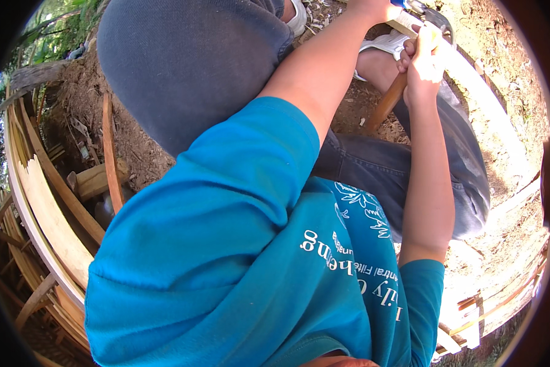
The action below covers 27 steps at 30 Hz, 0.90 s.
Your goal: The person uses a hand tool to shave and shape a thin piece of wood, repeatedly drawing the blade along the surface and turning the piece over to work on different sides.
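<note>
The right hand [423, 61] was clamped on a wooden handle [386, 103] with a curved metal blade [437, 21] above the fist. The left hand [379, 7] sat at the upper edge, mostly out of frame; whether it gripped anything could not be told. Judged risk: both hands were close beside the blade, and a sandalled foot [382, 52] lay just beside the handle, so a slip could cut either. Stacked wooden strips [42, 202] lay well left of the handle, on bare soil [501, 92].
</note>
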{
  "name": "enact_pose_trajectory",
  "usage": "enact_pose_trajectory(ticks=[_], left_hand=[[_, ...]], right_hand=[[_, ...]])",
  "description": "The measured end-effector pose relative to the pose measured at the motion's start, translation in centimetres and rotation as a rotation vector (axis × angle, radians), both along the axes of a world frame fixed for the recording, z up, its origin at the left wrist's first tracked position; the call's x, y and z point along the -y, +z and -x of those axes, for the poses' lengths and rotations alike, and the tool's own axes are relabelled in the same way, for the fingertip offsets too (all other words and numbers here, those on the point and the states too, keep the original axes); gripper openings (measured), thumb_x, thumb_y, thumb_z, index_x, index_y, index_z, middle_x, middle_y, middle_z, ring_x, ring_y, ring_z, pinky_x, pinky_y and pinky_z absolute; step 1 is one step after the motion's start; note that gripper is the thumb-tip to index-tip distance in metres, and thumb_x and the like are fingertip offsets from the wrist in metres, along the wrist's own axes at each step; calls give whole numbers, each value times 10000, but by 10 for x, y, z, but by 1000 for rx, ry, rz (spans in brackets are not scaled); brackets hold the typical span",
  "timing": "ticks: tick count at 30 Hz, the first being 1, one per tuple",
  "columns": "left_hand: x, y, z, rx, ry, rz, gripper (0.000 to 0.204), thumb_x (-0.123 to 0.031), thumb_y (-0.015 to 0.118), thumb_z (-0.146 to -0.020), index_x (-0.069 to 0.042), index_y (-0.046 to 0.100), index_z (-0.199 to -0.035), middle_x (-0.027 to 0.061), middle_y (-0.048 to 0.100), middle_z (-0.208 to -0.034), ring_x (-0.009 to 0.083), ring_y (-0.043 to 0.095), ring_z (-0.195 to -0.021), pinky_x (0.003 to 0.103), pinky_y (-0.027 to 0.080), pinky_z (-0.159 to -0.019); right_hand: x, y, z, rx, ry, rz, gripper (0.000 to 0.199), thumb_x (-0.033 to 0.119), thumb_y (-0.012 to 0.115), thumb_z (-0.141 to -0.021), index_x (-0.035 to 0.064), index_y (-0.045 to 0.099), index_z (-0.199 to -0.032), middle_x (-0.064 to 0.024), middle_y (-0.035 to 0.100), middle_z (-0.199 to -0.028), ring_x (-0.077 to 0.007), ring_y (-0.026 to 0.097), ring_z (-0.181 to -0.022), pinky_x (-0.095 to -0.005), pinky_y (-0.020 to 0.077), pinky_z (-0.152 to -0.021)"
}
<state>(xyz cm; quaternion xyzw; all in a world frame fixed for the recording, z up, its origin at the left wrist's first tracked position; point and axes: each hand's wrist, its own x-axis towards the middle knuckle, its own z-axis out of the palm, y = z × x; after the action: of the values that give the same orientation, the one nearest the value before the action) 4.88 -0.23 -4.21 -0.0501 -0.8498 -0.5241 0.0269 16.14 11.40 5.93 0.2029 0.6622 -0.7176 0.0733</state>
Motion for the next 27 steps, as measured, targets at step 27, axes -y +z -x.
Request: enact_pose_trajectory(ticks=[27], left_hand=[[-1, 3, -9, 0, 117, 44, 151, -194, 705, -826, -69, 659, -898, 234, 701, -876, 445, 677, -896, 499, 527, -757]], right_hand=[[-4, -12, 8, 44, -2, 13, 348, 340, 508, -1107, 40, 564, -1274, 12, 478, -773, -63, 419, -590, -223, 370, -524]])
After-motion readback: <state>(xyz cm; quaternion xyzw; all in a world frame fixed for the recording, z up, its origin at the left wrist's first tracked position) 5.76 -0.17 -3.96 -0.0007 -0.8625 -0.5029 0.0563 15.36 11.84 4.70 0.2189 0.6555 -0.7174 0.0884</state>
